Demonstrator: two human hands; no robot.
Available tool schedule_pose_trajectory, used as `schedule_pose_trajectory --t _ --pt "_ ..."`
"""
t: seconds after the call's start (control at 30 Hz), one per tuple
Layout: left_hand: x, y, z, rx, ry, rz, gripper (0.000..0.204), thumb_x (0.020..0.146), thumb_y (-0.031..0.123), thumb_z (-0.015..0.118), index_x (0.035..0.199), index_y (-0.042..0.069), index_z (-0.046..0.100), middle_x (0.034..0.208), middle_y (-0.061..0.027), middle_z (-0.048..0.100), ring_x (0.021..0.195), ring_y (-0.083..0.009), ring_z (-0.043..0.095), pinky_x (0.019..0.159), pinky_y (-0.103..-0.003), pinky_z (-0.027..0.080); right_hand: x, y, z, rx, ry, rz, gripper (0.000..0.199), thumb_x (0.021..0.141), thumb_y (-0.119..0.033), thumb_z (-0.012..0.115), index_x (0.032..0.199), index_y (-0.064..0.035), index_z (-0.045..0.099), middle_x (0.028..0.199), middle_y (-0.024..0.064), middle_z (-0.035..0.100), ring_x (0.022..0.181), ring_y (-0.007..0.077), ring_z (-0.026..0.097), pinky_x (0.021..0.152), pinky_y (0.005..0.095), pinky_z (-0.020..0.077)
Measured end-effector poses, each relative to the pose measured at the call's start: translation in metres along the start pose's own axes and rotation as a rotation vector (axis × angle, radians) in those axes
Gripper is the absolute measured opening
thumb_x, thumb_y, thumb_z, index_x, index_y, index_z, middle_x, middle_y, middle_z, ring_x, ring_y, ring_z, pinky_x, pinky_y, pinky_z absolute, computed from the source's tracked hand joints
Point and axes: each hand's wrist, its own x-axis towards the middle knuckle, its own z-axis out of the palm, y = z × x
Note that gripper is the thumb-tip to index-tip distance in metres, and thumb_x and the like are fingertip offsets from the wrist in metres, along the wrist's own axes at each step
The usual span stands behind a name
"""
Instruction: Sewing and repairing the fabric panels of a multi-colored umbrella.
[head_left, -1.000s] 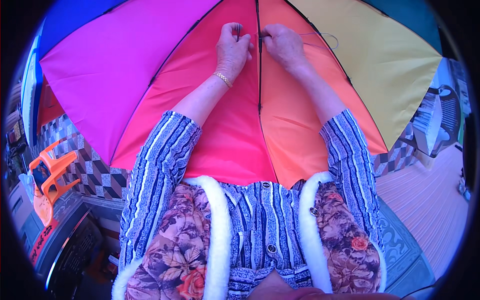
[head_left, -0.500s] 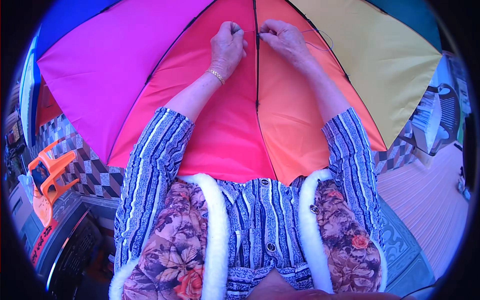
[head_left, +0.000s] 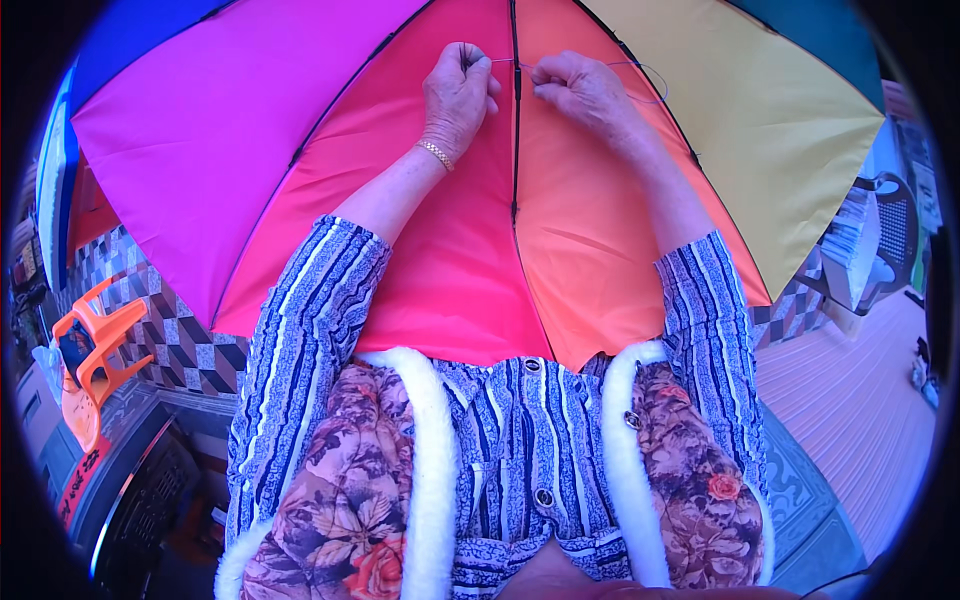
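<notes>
An open umbrella (head_left: 420, 220) with multicoloured panels spreads before me, its inner side with thin black ribs facing me. My left hand (head_left: 460, 100) is closed over the red panel, left of the middle rib (head_left: 516, 120). A thin dark piece, too small to name, sticks up between its thumb and finger. From there a pale thread (head_left: 502, 61) runs across the rib to my right hand (head_left: 588, 92). That hand pinches the thread over the orange panel, a little right of the rib. A loose loop of the thread curls beyond it, near the yellow panel.
An orange plastic chair (head_left: 108, 335) stands on the patterned tile floor (head_left: 190, 340) at the left. At the right are a dark woven-back chair (head_left: 895, 225) and a pale box-like stack (head_left: 850, 245). A dark glossy appliance-like surface (head_left: 145, 500) lies at lower left.
My right hand has moved right and slightly down, away from the middle rib. The thread now stretches visibly between both hands across the rib. My left hand has hardly moved.
</notes>
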Motion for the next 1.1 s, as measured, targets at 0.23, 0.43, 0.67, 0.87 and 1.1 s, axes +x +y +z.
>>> schedule_pose_trajectory --t 0.23,0.43,0.67,0.87,1.1 --pt "0.005 0.009 0.009 0.181 -0.009 -0.031 0.008 0.090 0.011 0.052 0.086 0.004 0.050 0.065 -0.0027 0.056 0.047 -0.0081 0.052 0.042 -0.021 0.043 -0.003 -0.008 -0.003 -0.158 0.029 -0.111 0.014 0.078 -0.021 0.062 0.081 -0.0069 0.062 0.076 0.0127 0.057 0.075 0.0287 0.058 0.065 0.0390 0.0453" --pt "0.011 0.011 0.011 0.346 -0.044 -0.062 0.010 0.088 0.011 0.053 0.084 0.003 0.053 0.062 -0.0022 0.057 0.048 -0.0075 0.053 0.042 -0.023 0.044 0.010 -0.003 -0.006 -0.450 0.337 -0.378 0.015 0.078 -0.020 0.062 0.077 -0.0055 0.060 0.073 0.0128 0.055 0.074 0.0314 0.057 0.063 0.0414 0.0453" --pt "0.008 0.016 0.013 0.336 -0.047 -0.112 0.010 0.088 0.011 0.053 0.083 0.003 0.054 0.060 -0.0020 0.056 0.047 -0.0080 0.053 0.042 -0.023 0.044 0.008 -0.004 -0.003 -0.114 -0.130 0.057 0.005 0.079 -0.011 0.059 0.079 -0.0055 0.058 0.075 0.0119 0.054 0.073 0.0301 0.056 0.064 0.0410 0.0448" --pt "0.006 0.023 0.014 0.281 -0.022 -0.104 0.009 0.088 0.011 0.054 0.082 0.003 0.054 0.061 -0.0017 0.056 0.046 -0.0080 0.053 0.041 -0.023 0.042 0.013 -0.008 0.020 -0.410 0.381 -0.265 0.004 0.077 -0.011 0.060 0.077 -0.0069 0.059 0.076 0.0099 0.055 0.073 0.0298 0.056 0.064 0.0408 0.0456" --pt "0.009 0.027 0.014 0.362 -0.059 -0.092 0.008 0.087 0.011 0.056 0.085 0.003 0.054 0.063 -0.0013 0.056 0.048 -0.0073 0.051 0.044 -0.022 0.043 0.020 0.008 0.005 -0.416 0.436 -0.318 0.004 0.075 -0.010 0.061 0.075 -0.0073 0.058 0.081 0.0081 0.056 0.071 0.0306 0.057 0.062 0.0386 0.0472"
